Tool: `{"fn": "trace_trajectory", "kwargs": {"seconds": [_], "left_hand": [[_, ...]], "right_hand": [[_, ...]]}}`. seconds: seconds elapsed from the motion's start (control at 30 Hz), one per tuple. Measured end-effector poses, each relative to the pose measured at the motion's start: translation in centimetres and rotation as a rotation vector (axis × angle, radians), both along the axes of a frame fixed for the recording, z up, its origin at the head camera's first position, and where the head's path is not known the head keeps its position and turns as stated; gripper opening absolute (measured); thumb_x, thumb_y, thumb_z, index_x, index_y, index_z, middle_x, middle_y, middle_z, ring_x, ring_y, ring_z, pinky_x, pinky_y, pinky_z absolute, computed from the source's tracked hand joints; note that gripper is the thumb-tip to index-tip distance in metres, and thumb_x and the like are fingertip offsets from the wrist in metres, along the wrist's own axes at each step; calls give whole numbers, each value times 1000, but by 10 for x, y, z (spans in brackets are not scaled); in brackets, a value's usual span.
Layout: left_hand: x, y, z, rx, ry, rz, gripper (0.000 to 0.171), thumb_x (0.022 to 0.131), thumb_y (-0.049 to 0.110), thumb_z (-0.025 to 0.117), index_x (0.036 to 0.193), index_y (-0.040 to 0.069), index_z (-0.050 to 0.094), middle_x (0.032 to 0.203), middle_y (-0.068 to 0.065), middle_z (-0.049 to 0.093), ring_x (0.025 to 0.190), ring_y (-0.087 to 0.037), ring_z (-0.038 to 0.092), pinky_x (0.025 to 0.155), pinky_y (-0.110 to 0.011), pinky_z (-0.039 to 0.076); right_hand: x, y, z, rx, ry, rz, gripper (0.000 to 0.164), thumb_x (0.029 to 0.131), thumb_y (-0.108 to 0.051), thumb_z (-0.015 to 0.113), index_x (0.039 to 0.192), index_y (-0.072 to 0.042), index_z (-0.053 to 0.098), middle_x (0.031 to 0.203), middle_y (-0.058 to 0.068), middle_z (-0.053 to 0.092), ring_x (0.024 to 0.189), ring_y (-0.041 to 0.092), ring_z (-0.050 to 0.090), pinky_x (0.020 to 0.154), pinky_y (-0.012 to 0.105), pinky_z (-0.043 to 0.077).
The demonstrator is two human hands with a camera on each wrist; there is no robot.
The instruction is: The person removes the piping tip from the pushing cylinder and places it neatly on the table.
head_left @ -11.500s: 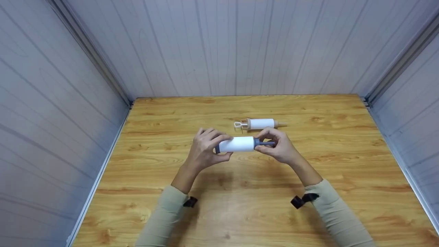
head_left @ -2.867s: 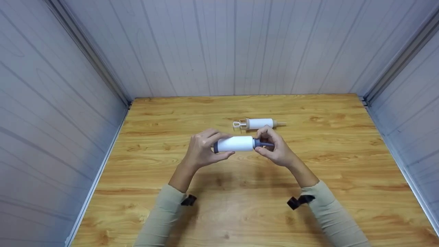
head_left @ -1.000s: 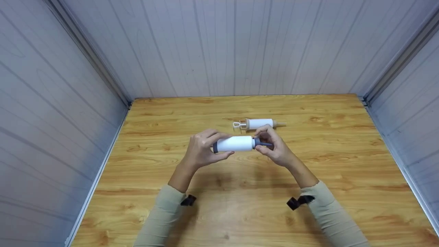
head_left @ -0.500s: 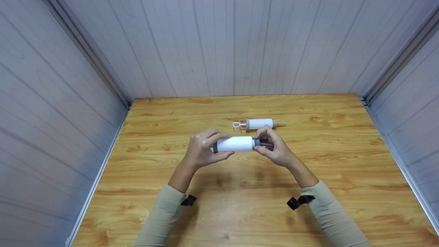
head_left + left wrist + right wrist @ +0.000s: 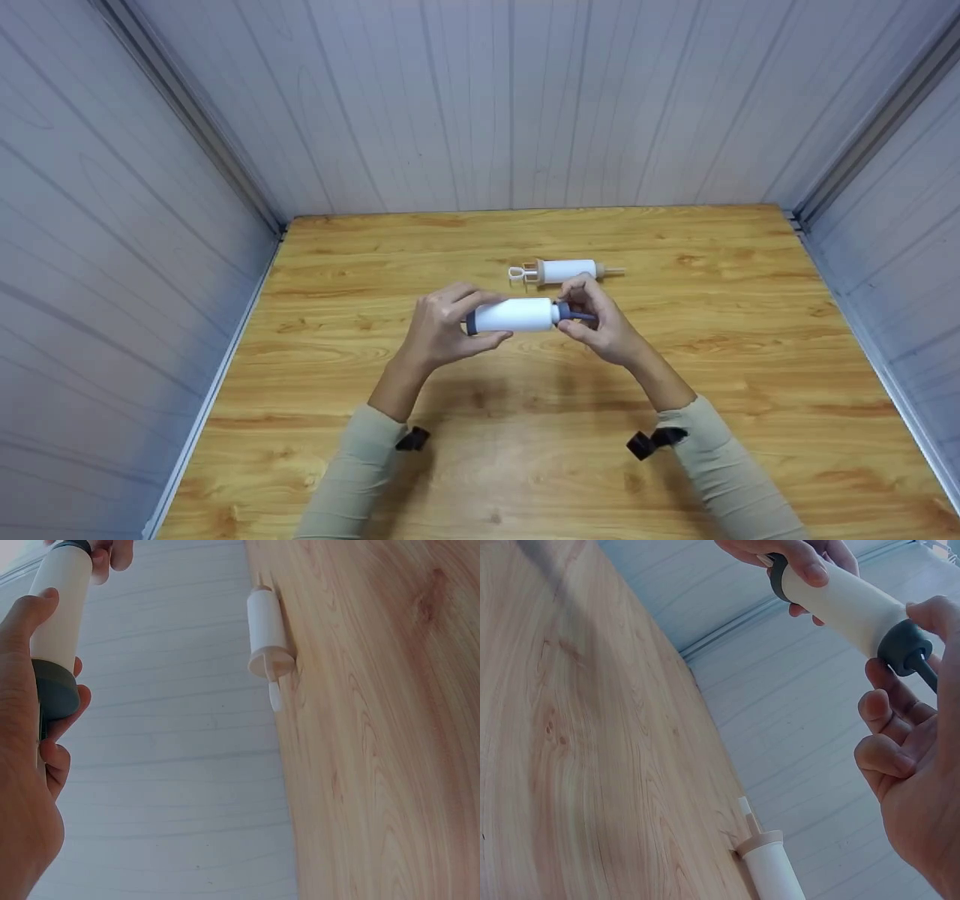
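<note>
Above the table, a syringe [image 5: 514, 315] with a white barrel and dark grey end parts is held level between both hands. My left hand [image 5: 441, 330] grips its barrel near the grey rear collar [image 5: 55, 688], thumb on one side and fingers on the other. At the front end, my right hand [image 5: 606, 330] pinches the grey nozzle cap [image 5: 904, 646], from which a thin grey spout sticks out. A short white neck [image 5: 555, 313] shows between barrel and cap. The plunger end is mostly hidden by the left hand.
Just behind the hands, a second syringe [image 5: 570, 271] with a white barrel, beige fittings and a looped plunger handle lies on the wooden table [image 5: 375, 255]. Pale panel walls [image 5: 480, 105] enclose the back and both sides.
Since the oldest frame, the nozzle cap has shifted away from the barrel, baring the white neck. Over the last second, my right fingers move slightly at the cap while the left hand stays put.
</note>
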State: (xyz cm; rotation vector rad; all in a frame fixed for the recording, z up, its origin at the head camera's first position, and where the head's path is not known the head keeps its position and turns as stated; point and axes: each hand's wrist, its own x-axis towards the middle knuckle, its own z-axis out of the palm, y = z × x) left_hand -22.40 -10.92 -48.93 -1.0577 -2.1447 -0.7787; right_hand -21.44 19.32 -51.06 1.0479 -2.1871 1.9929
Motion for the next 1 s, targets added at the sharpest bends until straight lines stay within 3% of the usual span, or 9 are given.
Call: {"fn": "trace_trajectory", "kwargs": {"seconds": [0.23, 0.5, 1.0], "left_hand": [[0, 0, 2, -1, 5, 2, 45, 79, 34, 104, 114, 13, 86, 99, -8, 85, 84, -23, 80, 69, -37, 68], [1, 0, 2, -15, -16, 6, 44, 80, 36, 103, 114, 13, 86, 99, -7, 84, 84, -22, 80, 70, -38, 68], [1, 0, 0, -8, 9, 7, 45, 78, 33, 104, 115, 13, 86, 99, -7, 84, 85, -23, 80, 69, -36, 67]], "right_hand": [[-1, -2, 1, -46, 16, 41, 26, 101, 15, 55, 124, 15, 42, 108, -7, 64, 82, -1, 56, 67, 19, 48], [-1, -3, 1, -76, 34, 45, 27, 100, 16, 60, 121, 17, 43, 113, -9, 66, 100, 3, 67, 84, 19, 60], [0, -2, 0, -60, 34, 20, 28, 96, 18, 60, 120, 14, 45, 113, -13, 67, 98, 3, 68, 83, 19, 60]]}}
